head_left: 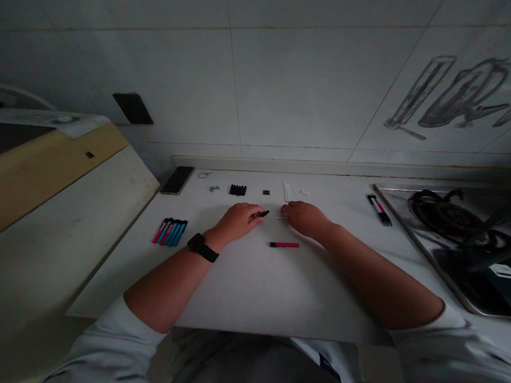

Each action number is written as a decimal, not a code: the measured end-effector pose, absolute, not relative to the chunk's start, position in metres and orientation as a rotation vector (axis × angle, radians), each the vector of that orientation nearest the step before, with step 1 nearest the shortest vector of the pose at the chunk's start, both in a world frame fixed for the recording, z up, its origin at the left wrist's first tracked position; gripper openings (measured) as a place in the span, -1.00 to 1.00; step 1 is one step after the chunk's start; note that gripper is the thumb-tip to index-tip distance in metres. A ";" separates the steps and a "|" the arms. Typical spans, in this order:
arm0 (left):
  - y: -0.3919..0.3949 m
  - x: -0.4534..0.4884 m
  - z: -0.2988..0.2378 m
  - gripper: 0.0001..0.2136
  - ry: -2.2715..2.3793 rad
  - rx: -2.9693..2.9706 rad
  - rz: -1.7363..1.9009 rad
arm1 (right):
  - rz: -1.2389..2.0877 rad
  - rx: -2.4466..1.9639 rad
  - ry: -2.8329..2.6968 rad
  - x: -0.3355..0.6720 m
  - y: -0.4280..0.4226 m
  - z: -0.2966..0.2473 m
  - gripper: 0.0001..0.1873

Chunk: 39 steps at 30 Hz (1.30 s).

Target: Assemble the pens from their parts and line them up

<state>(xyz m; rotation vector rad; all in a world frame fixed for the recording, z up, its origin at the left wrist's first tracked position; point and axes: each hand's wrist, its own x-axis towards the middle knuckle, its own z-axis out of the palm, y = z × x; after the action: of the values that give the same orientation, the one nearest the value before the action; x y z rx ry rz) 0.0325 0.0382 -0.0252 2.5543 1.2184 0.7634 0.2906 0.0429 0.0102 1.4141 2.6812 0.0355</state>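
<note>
My left hand [238, 220], with a black watch on its wrist, rests on the white counter [251, 287] and pinches a small black pen part [260, 214] at its fingertips. My right hand [304, 217] lies close beside it, fingers curled around a thin pale piece [281, 217] that I cannot make out. A red pen barrel with a black end [284, 245] lies on the counter just in front of both hands, touched by neither.
A row of red and blue pens [170, 232] lies at the left. Black caps [237, 189], small springs [214, 188], white refills [287, 192] and a phone [177, 180] line the back. Two pens [379, 209] lie beside the gas stove [457, 223] at the right.
</note>
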 end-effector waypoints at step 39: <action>0.038 0.033 -0.021 -0.88 1.257 2.561 0.863 | -2.089 1.655 3.241 0.274 0.042 0.018 -0.71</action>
<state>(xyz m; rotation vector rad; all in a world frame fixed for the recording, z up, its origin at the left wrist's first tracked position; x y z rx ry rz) 0.0329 0.0385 -0.0212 2.5609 1.2571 0.8626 0.2737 0.0417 0.0178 1.6552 3.2408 -2.0888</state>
